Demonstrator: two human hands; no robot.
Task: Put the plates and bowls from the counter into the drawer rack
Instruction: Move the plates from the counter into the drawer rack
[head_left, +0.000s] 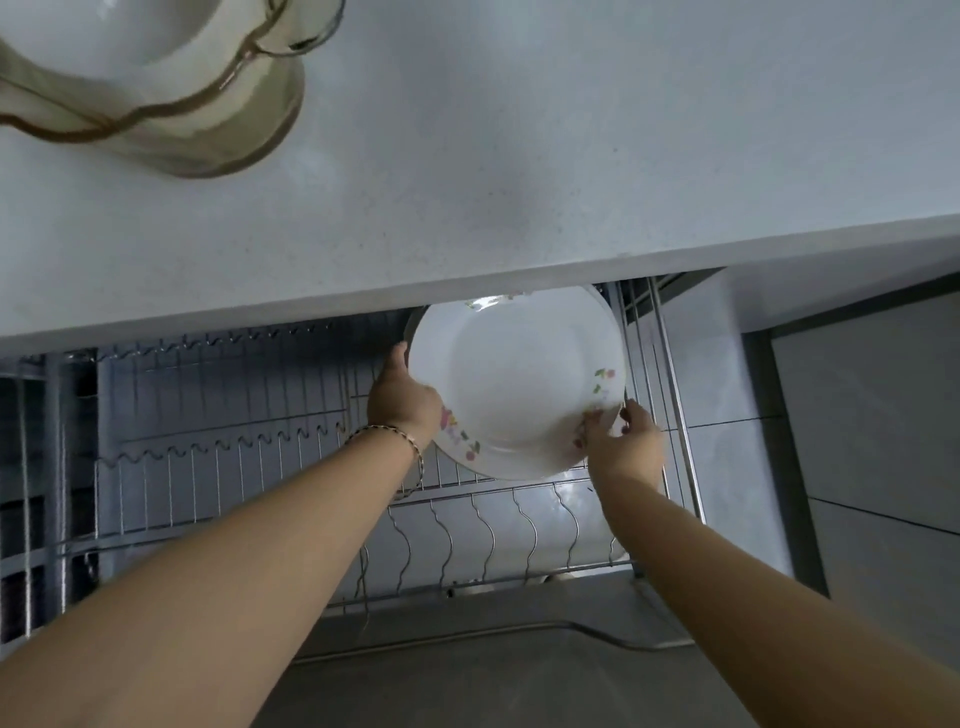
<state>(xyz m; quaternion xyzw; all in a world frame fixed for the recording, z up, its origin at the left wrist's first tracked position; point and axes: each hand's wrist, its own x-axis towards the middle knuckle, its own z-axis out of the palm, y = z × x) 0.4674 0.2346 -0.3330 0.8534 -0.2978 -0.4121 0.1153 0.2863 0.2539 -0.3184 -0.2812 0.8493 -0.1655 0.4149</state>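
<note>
Plate held over the drawer rack

A white plate (519, 384) with floral rim sprigs is gripped by the left hand (402, 397) and right hand (623, 441) above the drawer rack (234, 457); no writing is seen.

Both forearms bare, no sleeves. Thin beaded bracelet (400, 439) on L wrist; R wrist bare.
</note>
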